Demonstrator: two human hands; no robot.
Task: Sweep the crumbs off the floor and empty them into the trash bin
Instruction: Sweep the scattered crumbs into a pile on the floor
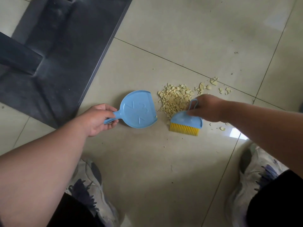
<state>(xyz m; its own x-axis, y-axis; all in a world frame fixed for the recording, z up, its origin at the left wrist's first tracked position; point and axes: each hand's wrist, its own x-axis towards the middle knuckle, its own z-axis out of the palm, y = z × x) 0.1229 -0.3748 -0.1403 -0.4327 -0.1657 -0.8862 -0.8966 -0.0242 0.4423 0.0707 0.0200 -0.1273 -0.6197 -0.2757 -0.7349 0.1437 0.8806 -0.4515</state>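
A pile of pale yellow crumbs [176, 99] lies on the beige tiled floor, with smaller bits scattered to its right [225, 91]. My left hand [98, 119] grips the handle of a small blue dustpan [137, 109], which lies flat on the floor left of the pile, its open edge facing the crumbs. My right hand [207, 108] holds a small blue brush with yellow bristles [186, 123] just below the pile, bristles pointing toward me. No trash bin is in view.
A dark grey furniture base [54, 51] fills the upper left, close to the dustpan. My two white-and-purple shoes [91, 190] [255, 174] stand at the bottom. A few stray crumbs [222, 128] lie near my right forearm.
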